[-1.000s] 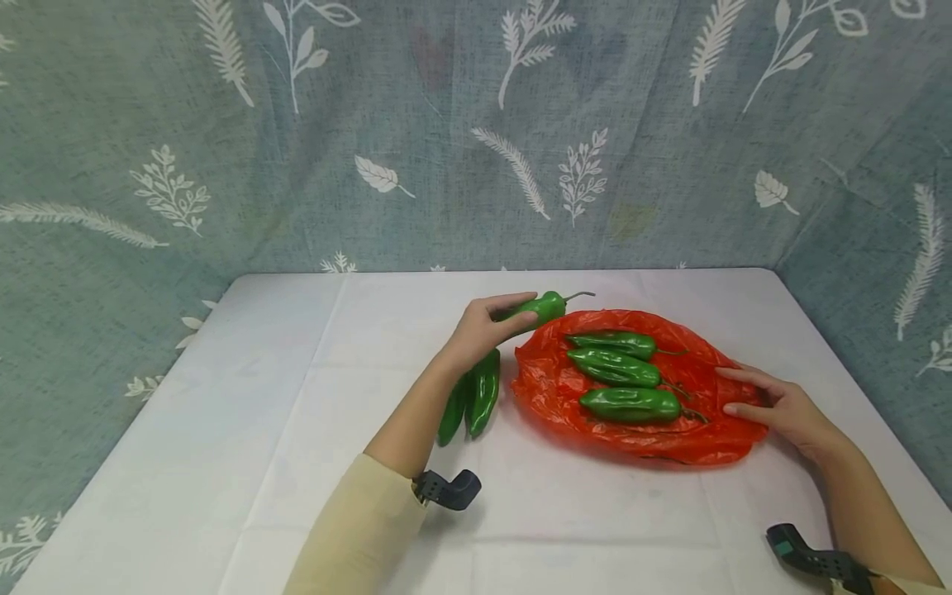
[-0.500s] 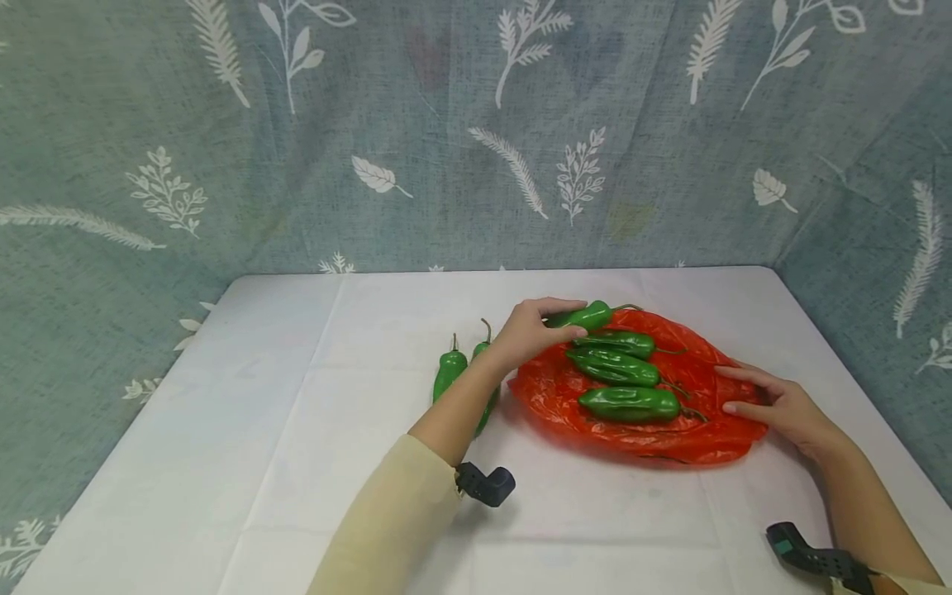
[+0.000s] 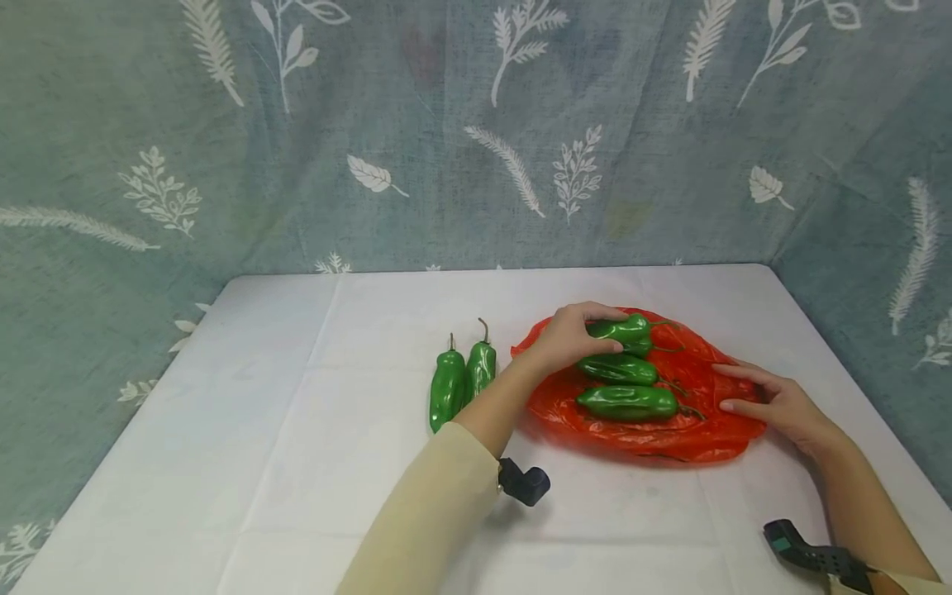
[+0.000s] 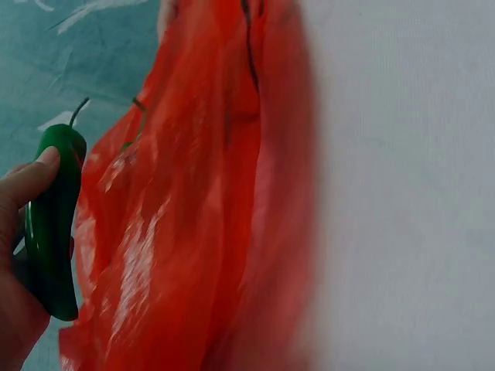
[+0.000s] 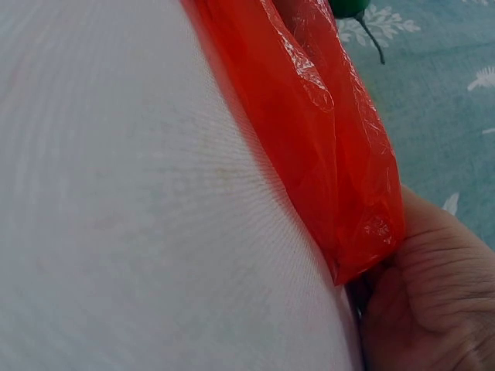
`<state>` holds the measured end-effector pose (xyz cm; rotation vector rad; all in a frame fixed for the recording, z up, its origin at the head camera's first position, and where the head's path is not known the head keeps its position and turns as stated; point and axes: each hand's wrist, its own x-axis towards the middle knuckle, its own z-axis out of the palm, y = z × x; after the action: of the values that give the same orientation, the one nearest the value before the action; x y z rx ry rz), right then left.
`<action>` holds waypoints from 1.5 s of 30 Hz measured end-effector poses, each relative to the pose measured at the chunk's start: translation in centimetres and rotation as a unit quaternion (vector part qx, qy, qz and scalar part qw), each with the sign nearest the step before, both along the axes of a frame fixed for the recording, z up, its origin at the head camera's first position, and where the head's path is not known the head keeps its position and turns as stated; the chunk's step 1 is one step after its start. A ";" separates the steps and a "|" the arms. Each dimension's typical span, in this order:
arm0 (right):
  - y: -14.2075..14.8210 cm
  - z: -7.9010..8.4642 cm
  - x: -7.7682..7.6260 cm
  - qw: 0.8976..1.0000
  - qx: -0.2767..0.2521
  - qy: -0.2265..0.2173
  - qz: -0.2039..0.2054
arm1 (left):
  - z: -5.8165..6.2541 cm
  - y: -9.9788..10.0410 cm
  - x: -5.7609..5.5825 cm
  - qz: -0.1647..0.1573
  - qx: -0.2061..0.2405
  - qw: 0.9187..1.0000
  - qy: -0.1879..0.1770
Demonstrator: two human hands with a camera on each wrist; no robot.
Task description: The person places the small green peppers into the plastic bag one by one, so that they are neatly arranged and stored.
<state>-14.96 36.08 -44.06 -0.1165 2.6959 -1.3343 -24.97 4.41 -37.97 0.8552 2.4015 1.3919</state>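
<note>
Right of centre in the head frame: one red plastic bag [image 3: 702,442], spread on the white desk [image 3: 297,463]; three green peppers [image 3: 619,369] within its outline, the uppermost partly covered. Upper part of the bag: left hand [image 3: 571,335], now across from the bag's left edge, its grip holding a further pepper [image 4: 58,220] between thumb and fingers. Right end of the bag: right hand [image 3: 784,405], unmoved, thumb and fingers against the plastic; whether this grip pinches, cannot tell. Centre of frame: two desk peppers [image 3: 447,387], stems toward the top, less covered by the forearm [image 3: 500,405]. Significance, as judged: held pepper beside the bagged row, not yet released; desk pair still outside.
</note>
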 end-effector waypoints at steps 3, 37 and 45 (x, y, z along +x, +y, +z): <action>-0.3 0.0 -0.1 1.000 -0.001 -0.002 0.003 | -0.5 0.4 0.0 -0.002 -0.020 1.000 0.014; 0.0 -0.1 -0.1 1.000 -0.018 -0.003 -0.007 | -0.2 1.3 -0.2 -0.057 -0.071 0.993 0.070; 0.1 -0.1 0.0 1.000 0.007 0.000 -0.005 | 0.9 0.2 0.1 -0.057 -0.035 0.996 0.052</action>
<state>-15.00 36.15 -44.13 -0.1009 2.7090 -1.3177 -24.86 4.64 -37.11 1.0538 2.4187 1.2437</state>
